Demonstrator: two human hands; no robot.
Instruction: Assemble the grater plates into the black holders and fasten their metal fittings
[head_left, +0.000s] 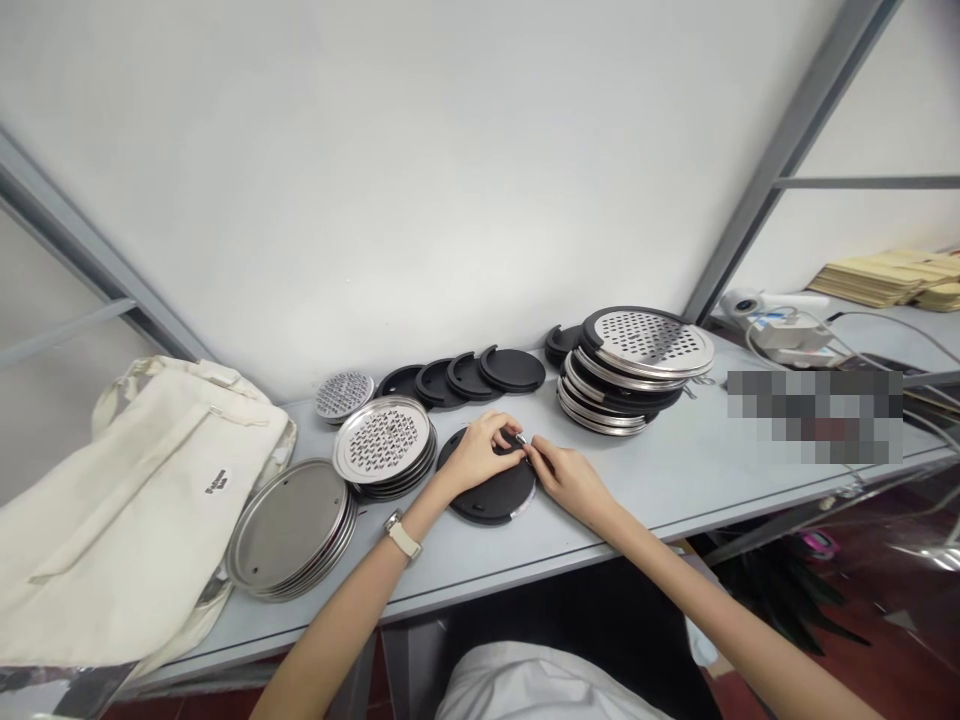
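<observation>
A round black disc (489, 490) with a metal rim lies on the grey table (675, 480) in front of me. My left hand (480, 450) rests on the disc's far edge, fingers curled and pinched at a small metal piece (520, 439). My right hand (566, 478) meets it from the right, fingertips pinched on the same small piece. A watch with a pale strap sits on my left wrist.
Left of the disc stand a stack of perforated metal discs (384, 442) and a stack of plain metal plates (291, 525). Black lids (469, 375) line the wall. A tall mixed stack (637, 365) is at right. A cream bag (127, 500) lies far left; cables and paper far right.
</observation>
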